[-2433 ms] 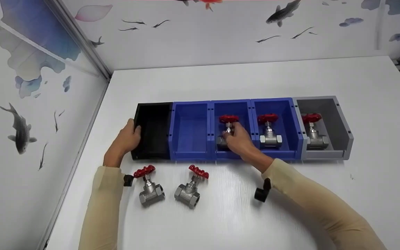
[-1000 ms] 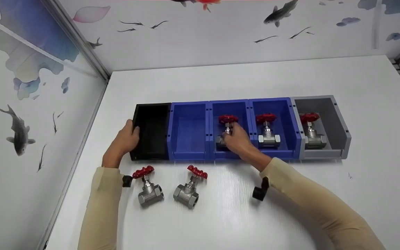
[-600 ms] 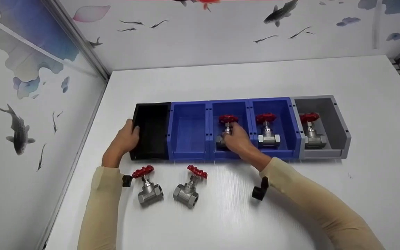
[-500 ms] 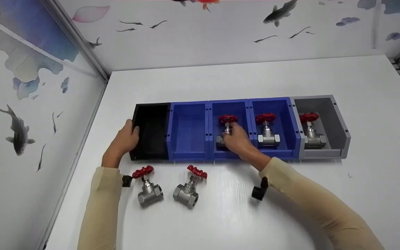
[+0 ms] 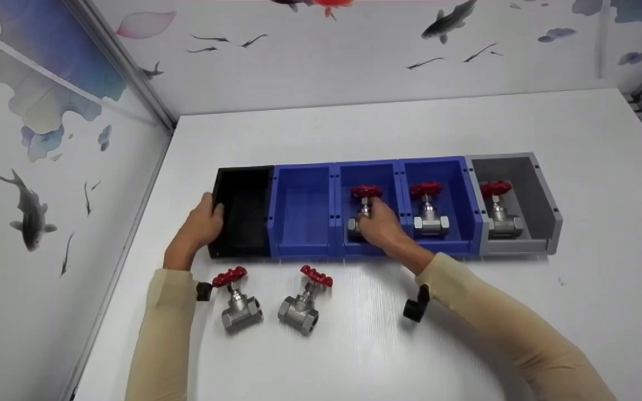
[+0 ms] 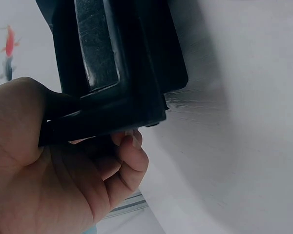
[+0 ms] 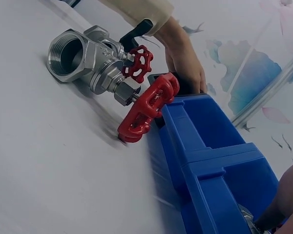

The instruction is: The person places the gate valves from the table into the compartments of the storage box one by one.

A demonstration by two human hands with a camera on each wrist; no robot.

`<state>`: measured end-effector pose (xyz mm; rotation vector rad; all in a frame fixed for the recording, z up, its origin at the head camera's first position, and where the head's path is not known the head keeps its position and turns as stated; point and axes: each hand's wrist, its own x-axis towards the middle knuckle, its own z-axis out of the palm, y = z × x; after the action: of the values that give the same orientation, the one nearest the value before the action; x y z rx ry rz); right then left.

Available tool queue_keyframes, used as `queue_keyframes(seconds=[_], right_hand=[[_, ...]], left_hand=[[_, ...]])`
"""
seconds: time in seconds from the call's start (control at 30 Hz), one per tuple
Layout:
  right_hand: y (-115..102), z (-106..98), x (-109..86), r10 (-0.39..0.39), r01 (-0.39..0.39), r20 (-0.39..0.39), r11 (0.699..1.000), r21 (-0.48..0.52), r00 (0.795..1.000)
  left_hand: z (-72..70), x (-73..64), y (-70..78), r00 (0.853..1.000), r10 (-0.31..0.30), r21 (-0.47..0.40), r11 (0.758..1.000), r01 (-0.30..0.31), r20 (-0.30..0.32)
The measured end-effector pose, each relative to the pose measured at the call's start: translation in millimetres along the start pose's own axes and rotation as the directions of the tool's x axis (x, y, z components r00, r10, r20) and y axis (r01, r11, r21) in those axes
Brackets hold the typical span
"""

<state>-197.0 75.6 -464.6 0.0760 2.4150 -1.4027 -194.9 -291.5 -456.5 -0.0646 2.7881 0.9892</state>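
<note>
My left hand [image 5: 198,225] grips the outer left wall of the black bin [image 5: 243,248], thumb on the inside and fingers outside, as the left wrist view shows. Inside the middle blue bin [image 5: 368,170], my right hand [image 5: 383,224] pinches a steel valve [image 5: 365,207] below its red handwheel; part of the valve body is hidden behind the fingers. The right wrist view catches only a bit of this hand [image 7: 290,200] at its lower right edge. Two more valves lie in front of the bins, one on the left [image 5: 238,303] and one on the right [image 5: 301,303].
The bins stand side by side in one row on a white table [image 5: 365,345]. A valve [image 5: 430,214] stands in the right blue bin [image 5: 468,245], another valve [image 5: 500,214] in the grey bin [image 5: 546,200]. The left blue bin [image 5: 304,223] holds nothing. Printed walls close off the back and left.
Both hands keep their places on the black bin and the valve. The whole head view has shifted slightly; bins and loose valves stay where they were.
</note>
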Motion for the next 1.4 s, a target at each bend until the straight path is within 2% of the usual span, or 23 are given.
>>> queue_keyframes(seconds=[0.33, 0.8, 1.4], right_hand=[[-3, -2, -0.6, 0.026, -0.027, 0.044, 1.0, 0.012, 0.999], [-7, -7, -4.1, 0.065, -0.063, 0.093, 0.998, -0.025, 0.994], [-9, -10, -11.8, 0.048, -0.044, 0.125, 0.998, -0.034, 0.991]], left_hand=[[-0.4, -1.0, 0.5, 1.0, 0.002, -0.001, 1.0, -0.002, 0.004], [-0.5, -0.8, 1.7, 1.0, -0.004, -0.006, 1.0, 0.004, 0.013], [-0.6, -1.4, 2.6, 1.0, 0.007, 0.002, 1.0, -0.007, 0.007]])
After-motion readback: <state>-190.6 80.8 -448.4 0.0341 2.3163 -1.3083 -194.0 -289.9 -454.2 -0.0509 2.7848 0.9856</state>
